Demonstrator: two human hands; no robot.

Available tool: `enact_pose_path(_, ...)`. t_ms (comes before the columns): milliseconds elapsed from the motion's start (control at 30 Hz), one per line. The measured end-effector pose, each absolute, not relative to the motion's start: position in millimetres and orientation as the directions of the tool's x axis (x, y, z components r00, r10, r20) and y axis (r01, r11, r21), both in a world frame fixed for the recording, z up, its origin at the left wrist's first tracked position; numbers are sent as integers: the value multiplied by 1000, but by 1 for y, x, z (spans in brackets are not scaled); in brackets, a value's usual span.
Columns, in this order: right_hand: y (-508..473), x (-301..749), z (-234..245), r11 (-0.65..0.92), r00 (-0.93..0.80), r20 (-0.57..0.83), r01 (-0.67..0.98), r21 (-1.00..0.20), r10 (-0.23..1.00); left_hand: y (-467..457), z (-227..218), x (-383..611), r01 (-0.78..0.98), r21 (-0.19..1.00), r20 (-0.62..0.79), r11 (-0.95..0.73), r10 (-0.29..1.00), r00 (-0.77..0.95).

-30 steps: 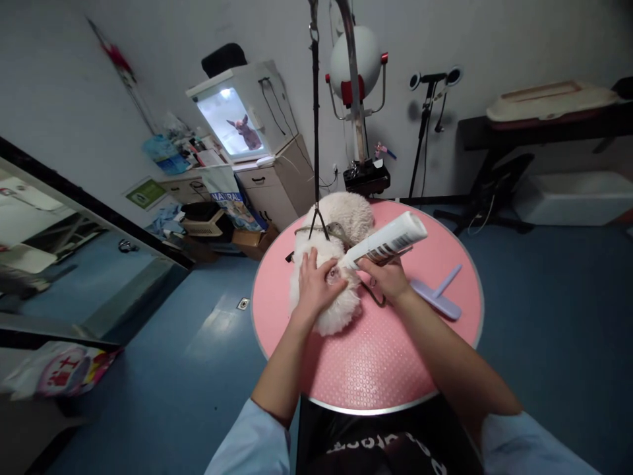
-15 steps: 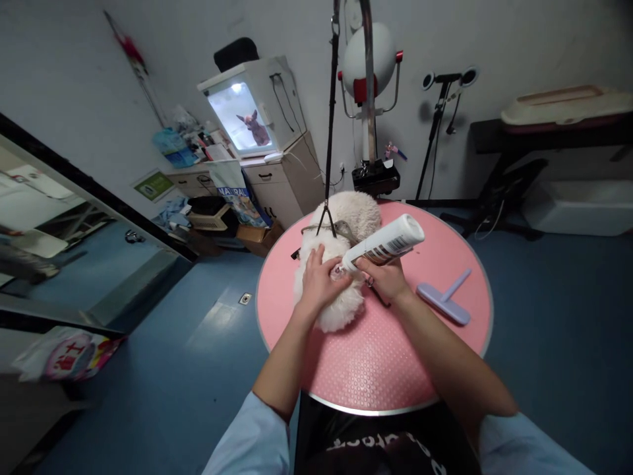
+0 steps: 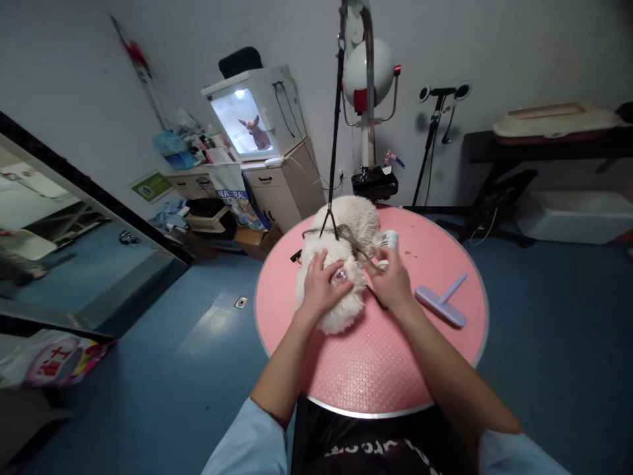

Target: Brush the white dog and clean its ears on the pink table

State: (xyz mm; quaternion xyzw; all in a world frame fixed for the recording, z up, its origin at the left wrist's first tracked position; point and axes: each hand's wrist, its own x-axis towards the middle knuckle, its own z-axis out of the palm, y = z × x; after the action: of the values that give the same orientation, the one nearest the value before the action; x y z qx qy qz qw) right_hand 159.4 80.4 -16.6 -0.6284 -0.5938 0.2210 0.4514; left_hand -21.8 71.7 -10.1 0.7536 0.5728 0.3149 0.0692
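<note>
A fluffy white dog (image 3: 341,318) is on the round pink table (image 3: 363,376), held at a black grooming loop strap (image 3: 333,158). My left hand (image 3: 320,285) lies on its head, thumb and fingers parted around a pinkish bare patch that looks like the inside of the ear (image 3: 339,276), keeping the fur back. Beside the head, on its right, my right hand (image 3: 391,280) is closed around a white bottle (image 3: 389,240), which now stands roughly upright. The hand hides much of the bottle.
A purple slicker brush (image 3: 442,305) lies at the table's right. The metal grooming arm (image 3: 369,99) rises behind the dog. A lit cabinet (image 3: 244,122) holding another animal stands back left; a tripod (image 3: 430,145) stands back right.
My right hand has drawn the bottle away from the ear and turned it from tipped nozzle-down to roughly upright. My left hand stays on the dog's head.
</note>
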Motion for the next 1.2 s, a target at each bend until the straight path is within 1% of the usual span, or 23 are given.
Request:
enact_pose_path(33,79,150,-15,206,82,295,539,-817,952,72,-12,-22,821,454,404,-345,901,155)
enact_pose_path(67,80,141,-14,272,-32,300,517,-811,953,72,-13,-23,823,445,410,-352,898,163)
enact_pose_path(133,86,128,-14,311,-177,256,497,-810,950,72,-15,-25,828,433,413,-356,895,169)
enact_pose_path(200,95,124,-16,291,-216,208,503,-813,954,72,-17,-26,831,430,413,-352,896,166)
enact_pose_path(267,101,127,-18,296,-235,200,509,-808,951,71,-19,-28,833,425,415,-354,894,168)
enact_pose_path(400,100,133,-15,376,-322,231,521,-767,918,72,-21,-26,841,397,427,-369,885,187)
enact_pose_path(500,98,133,-11,461,-365,300,527,-714,881,72,-21,-25,848,386,428,-362,885,183)
enact_pose_path(567,98,131,-13,502,-366,354,491,-712,861,72,-20,-24,848,392,421,-357,889,179)
enact_pose_path(600,98,130,-15,505,-354,372,453,-734,858,71,-18,-24,846,399,414,-353,893,177)
enact_pose_path(667,99,128,-22,463,-318,367,324,-825,874,71,-16,-24,842,418,395,-342,903,170)
enact_pose_path(700,99,127,-27,414,-293,341,237,-879,893,71,-15,-24,840,429,383,-332,909,163)
enact_pose_path(767,100,126,-35,266,-234,247,53,-962,940,72,-15,-25,839,447,361,-310,921,148)
enact_pose_path(833,100,124,-41,137,-175,147,-68,-988,974,74,-16,-25,842,454,348,-292,928,134)
enact_pose_path(867,101,124,-42,114,-147,125,-83,-990,981,75,-17,-26,845,451,343,-288,930,134)
enact_pose_path(900,101,123,-42,123,-129,130,-63,-990,983,75,-16,-26,849,444,338,-287,931,138)
enact_pose_path(1000,99,116,-35,231,-128,214,138,-963,968,68,-5,-24,867,415,303,-275,941,153)
enact_pose_path(1067,98,109,-31,264,-132,238,235,-936,962,57,10,-20,887,390,315,-248,941,124)
enact_pose_path(1100,97,104,-30,264,-131,239,235,-936,962,51,18,-17,893,382,345,-239,933,102)
enact_pose_path(1133,96,99,-30,258,-124,236,198,-946,964,47,25,-13,890,382,393,-250,915,88)
enact_pose_path(1200,95,91,-32,234,-108,225,81,-969,968,44,31,-5,853,431,446,-296,891,84)
